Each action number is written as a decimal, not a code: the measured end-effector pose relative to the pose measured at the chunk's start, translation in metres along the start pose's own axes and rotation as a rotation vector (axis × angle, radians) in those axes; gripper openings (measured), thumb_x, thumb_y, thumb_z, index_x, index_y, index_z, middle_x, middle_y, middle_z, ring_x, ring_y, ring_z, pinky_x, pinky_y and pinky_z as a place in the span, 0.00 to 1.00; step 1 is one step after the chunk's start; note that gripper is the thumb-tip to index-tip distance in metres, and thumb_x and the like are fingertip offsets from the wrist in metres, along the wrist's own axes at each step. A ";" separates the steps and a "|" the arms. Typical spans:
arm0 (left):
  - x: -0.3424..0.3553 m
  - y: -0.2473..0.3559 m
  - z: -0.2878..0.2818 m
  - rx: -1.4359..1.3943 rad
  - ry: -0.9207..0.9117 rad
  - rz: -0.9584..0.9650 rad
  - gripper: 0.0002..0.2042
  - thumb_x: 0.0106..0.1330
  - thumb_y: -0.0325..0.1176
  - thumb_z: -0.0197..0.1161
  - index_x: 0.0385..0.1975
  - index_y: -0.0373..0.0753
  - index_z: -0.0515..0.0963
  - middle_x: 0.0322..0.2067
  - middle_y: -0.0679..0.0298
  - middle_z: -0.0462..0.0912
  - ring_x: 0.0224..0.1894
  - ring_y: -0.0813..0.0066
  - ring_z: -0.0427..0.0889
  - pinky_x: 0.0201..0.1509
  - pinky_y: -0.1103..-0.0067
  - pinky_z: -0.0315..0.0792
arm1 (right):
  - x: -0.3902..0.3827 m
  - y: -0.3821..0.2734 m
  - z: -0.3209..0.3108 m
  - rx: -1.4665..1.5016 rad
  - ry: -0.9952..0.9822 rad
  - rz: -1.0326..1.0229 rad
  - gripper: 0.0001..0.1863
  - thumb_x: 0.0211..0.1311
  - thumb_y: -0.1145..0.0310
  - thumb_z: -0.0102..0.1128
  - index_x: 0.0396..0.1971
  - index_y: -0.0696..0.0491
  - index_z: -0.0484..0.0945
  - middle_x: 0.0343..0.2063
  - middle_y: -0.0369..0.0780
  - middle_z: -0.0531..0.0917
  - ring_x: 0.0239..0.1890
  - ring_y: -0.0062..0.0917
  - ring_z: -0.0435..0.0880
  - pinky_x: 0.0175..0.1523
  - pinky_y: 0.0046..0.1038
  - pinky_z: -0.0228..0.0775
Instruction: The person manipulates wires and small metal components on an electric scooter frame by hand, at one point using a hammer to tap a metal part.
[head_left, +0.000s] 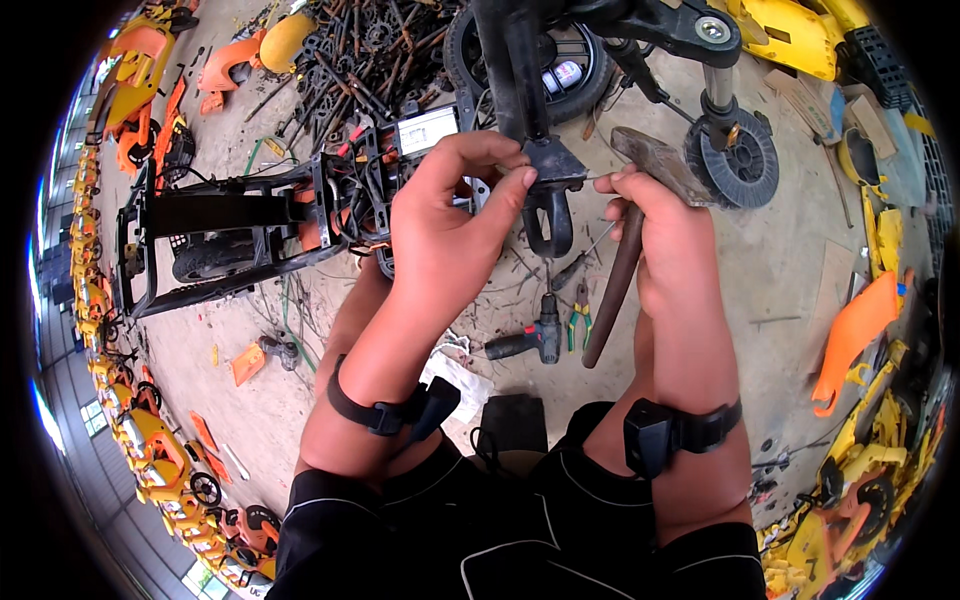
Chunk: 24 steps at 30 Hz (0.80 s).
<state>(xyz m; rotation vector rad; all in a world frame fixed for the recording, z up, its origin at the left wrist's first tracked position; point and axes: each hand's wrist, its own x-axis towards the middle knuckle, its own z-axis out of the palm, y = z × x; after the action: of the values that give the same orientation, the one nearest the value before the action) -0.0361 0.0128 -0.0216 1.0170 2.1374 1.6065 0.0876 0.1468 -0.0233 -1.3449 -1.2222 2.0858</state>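
Note:
My right hand [672,235] is wrapped round a hammer [622,290], its worn metal head [660,165] above the fist and its brown handle slanting down. To its left, my left hand [455,215] has thumb and forefinger pinched together beside a black metal bracket [556,165] on the upright black frame of a vehicle [522,80]. Whatever the pinch holds, if anything, is hidden or too small to name. Below the bracket is a black loop-shaped part [549,230].
A cordless drill [545,335] and green-handled pliers [580,315] lie on the concrete floor. A vehicle frame [220,215] with wiring extends left. Ahead are a heap of rusty metal parts [370,50] and a wheel [590,95]. Orange and yellow body panels [858,330] lie right.

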 end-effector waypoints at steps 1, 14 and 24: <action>0.001 0.001 0.003 0.020 0.011 0.009 0.11 0.60 0.21 0.68 0.40 0.36 0.77 0.36 0.67 0.84 0.36 0.85 0.78 0.38 0.86 0.69 | 0.000 0.000 0.000 0.003 -0.003 -0.002 0.08 0.58 0.72 0.60 0.37 0.56 0.77 0.31 0.40 0.84 0.27 0.19 0.77 0.32 0.22 0.67; 0.006 -0.004 0.010 0.368 0.033 0.213 0.08 0.57 0.24 0.68 0.37 0.40 0.82 0.31 0.64 0.84 0.34 0.67 0.80 0.41 0.74 0.73 | 0.000 -0.004 -0.001 0.003 0.020 0.013 0.10 0.59 0.71 0.59 0.40 0.57 0.77 0.31 0.41 0.84 0.28 0.19 0.77 0.33 0.22 0.67; -0.005 -0.031 -0.021 0.119 0.168 0.043 0.05 0.60 0.26 0.69 0.34 0.36 0.80 0.29 0.67 0.81 0.29 0.81 0.76 0.32 0.84 0.68 | 0.005 0.001 0.001 -0.034 0.012 0.029 0.11 0.58 0.71 0.60 0.40 0.58 0.76 0.32 0.40 0.84 0.29 0.19 0.78 0.33 0.22 0.67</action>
<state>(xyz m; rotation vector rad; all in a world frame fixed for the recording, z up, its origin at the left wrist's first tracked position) -0.0565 -0.0104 -0.0435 1.0015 2.3615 1.6547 0.0847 0.1494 -0.0269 -1.3958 -1.2454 2.0826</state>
